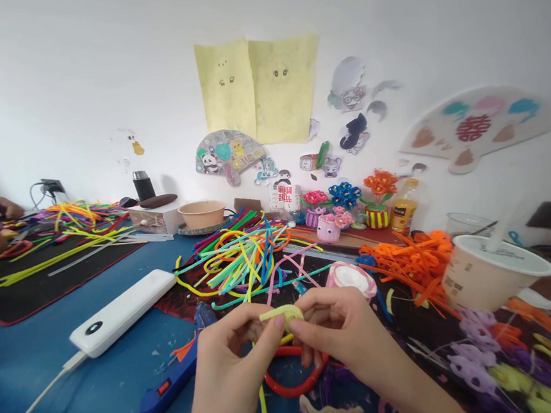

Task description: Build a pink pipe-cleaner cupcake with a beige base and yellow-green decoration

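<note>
Where both hands (287, 343) pinch: yellow coil (281, 313).

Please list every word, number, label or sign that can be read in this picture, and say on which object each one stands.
"囍", a red double-happiness sign, on the round fan on the wall.
Red Chinese characters on the white label of the bottle by the wall: too blurred to read.
Dark print on the side of the paper cup: too small to read.
Label on the yellow drink bottle: too small to read.
The yellow papers carry only drawn eyes, no words.
</note>
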Demonstrator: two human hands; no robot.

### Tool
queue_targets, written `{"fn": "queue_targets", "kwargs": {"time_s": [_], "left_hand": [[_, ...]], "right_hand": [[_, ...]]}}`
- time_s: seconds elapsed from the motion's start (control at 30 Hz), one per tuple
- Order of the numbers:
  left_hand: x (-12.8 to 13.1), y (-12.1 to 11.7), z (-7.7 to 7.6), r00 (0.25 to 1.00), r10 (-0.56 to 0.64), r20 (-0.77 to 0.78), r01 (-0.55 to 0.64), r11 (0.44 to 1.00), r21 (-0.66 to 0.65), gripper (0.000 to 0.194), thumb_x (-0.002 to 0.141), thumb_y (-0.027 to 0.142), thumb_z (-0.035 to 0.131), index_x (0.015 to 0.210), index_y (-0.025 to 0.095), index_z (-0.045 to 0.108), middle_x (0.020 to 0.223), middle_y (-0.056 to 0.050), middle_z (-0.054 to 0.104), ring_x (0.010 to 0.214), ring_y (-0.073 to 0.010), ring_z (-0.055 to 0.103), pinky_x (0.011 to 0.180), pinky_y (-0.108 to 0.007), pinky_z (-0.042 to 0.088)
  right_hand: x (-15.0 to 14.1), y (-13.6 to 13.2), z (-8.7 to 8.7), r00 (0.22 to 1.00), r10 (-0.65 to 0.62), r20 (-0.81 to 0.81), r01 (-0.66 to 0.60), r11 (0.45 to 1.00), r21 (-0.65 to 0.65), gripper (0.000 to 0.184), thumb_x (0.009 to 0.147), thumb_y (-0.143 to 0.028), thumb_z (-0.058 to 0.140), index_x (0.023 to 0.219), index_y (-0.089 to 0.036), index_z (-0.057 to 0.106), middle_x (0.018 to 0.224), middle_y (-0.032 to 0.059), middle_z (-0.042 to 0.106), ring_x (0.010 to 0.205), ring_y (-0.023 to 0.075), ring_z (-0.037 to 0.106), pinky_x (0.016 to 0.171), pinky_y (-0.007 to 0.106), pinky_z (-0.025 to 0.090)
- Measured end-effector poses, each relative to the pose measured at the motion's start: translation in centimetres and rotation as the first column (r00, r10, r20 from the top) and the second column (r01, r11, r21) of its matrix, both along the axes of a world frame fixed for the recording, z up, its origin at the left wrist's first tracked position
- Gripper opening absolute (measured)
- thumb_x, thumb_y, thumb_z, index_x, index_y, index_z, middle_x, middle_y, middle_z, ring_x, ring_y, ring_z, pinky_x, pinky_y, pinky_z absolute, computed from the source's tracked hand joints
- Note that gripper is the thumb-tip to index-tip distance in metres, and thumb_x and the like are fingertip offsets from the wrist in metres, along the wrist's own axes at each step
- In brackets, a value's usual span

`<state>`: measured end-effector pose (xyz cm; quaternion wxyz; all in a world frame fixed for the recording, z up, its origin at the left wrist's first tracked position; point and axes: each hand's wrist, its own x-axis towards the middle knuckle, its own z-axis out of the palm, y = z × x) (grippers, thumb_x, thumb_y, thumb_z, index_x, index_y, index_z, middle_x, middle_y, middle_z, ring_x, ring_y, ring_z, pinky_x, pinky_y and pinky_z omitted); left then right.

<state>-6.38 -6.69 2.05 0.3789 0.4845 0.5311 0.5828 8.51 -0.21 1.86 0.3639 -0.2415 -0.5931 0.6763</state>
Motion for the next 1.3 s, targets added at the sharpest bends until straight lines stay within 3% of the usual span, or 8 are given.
{"fn": "queue_targets", "kwargs": {"time_s": [0.23, 0.47, 0.63, 0.7, 0.8, 1.03, 1.2, 1.3], "left_hand": [[0.1, 0.1, 0.5, 0.998, 0.013, -0.064, -0.013, 1.0, -0.005, 0.027, 0.079, 0.042, 0.073, 0.082, 0.016, 0.078, 0.079, -0.005, 0.078, 0.07, -0.018, 0.064, 0.065, -0.024, 0.052], [-0.8, 0.4, 0.0, 0.995, 0.006, -0.096, -0.003, 1.0, 0.025, 0.025, 0.078, 0.042, 0.073, 0.076, 0.018, 0.076, 0.071, -0.002, 0.073, 0.067, -0.0151, 0.062, 0.06, -0.019, 0.048], [-1.1, 0.6, 0.7, 0.967, -0.003, -0.256, 0.015, 0.999, 0.046, 0.026, 0.076, 0.04, 0.075, 0.091, 0.019, 0.076, 0.07, -0.001, 0.071, 0.062, -0.0153, 0.061, 0.058, -0.021, 0.049], [-0.9, 0.7, 1.0, 0.965, 0.002, -0.262, 0.018, 0.997, 0.075, 0.023, 0.078, 0.04, 0.072, 0.088, 0.019, 0.076, 0.069, -0.001, 0.071, 0.061, -0.0155, 0.062, 0.058, -0.022, 0.049], [-0.6, 0.8, 1.1, 0.964, 0.043, -0.261, -0.015, 0.994, 0.107, 0.018, 0.081, 0.036, 0.068, 0.077, 0.019, 0.074, 0.069, -0.001, 0.073, 0.064, -0.0163, 0.065, 0.061, -0.022, 0.05], [0.0, 1.8, 1.5, 0.962, 0.094, -0.257, -0.06, 0.989, 0.134, 0.017, 0.085, 0.036, 0.065, 0.081, 0.02, 0.068, 0.058, 0.001, 0.071, 0.054, -0.0159, 0.064, 0.055, -0.022, 0.047], [1.3, 3.6, 2.6, 0.919, 0.115, -0.376, -0.034, 0.976, 0.215, 0.015, 0.089, 0.034, 0.059, 0.082, 0.021, 0.062, 0.056, 0.003, 0.072, 0.049, -0.0152, 0.063, 0.05, -0.022, 0.043], [2.1, 4.9, 3.5, 0.874, 0.076, -0.48, 0.043, 0.971, 0.233, 0.014, 0.09, 0.027, 0.057, 0.078, 0.021, 0.059, 0.059, 0.003, 0.073, 0.051, -0.0154, 0.066, 0.051, -0.022, 0.044]], "right_hand": [[0.0, -0.2, 0.0, 0.999, -0.034, 0.006, 0.034, 0.999, 0.004, 0.023, 0.069, -0.032, 0.087, 0.074, -0.015, 0.072, 0.054, -0.0044, 0.064, 0.044, 0.0062, 0.059, 0.044, 0.013, 0.046], [0.2, 0.0, 0.2, 0.999, -0.02, 0.026, 0.02, 1.0, -0.001, 0.023, 0.07, -0.032, 0.086, 0.076, -0.015, 0.071, 0.054, -0.005, 0.064, 0.043, 0.0054, 0.057, 0.043, 0.012, 0.044], [0.6, 0.1, 0.6, 0.996, 0.0, 0.088, 0.0, 1.0, 0.005, 0.025, 0.066, -0.031, 0.088, 0.074, -0.015, 0.071, 0.056, -0.0056, 0.062, 0.044, 0.0044, 0.053, 0.043, 0.012, 0.042], [0.7, 0.0, 0.8, 0.995, -0.01, 0.097, 0.007, 1.0, 0.024, 0.026, 0.066, -0.032, 0.088, 0.073, -0.015, 0.07, 0.055, -0.0058, 0.061, 0.046, 0.0043, 0.053, 0.044, 0.012, 0.043], [0.7, 0.1, 1.0, 0.997, -0.046, 0.058, 0.046, 0.999, 0.001, 0.03, 0.065, -0.037, 0.088, 0.076, -0.016, 0.07, 0.06, -0.0035, 0.066, 0.048, 0.0073, 0.06, 0.046, 0.015, 0.046], [1.1, 1.1, 0.9, 0.976, -0.201, -0.087, 0.201, 0.98, -0.012, 0.035, 0.071, -0.046, 0.085, 0.084, -0.014, 0.076, 0.064, 0.0039, 0.074, 0.057, 0.0138, 0.069, 0.057, 0.022, 0.057], [1.3, 1.8, 0.7, 0.94, -0.316, -0.128, 0.321, 0.947, 0.021, 0.034, 0.066, -0.043, 0.088, 0.083, -0.015, 0.079, 0.067, 0.0059, 0.077, 0.059, 0.016, 0.071, 0.059, 0.025, 0.057], [1.6, 2.2, 1.1, 0.887, -0.43, -0.171, 0.446, 0.893, 0.068, 0.033, 0.066, -0.045, 0.087, 0.078, -0.015, 0.079, 0.063, 0.0046, 0.075, 0.055, 0.0155, 0.067, 0.056, 0.025, 0.055]]}}
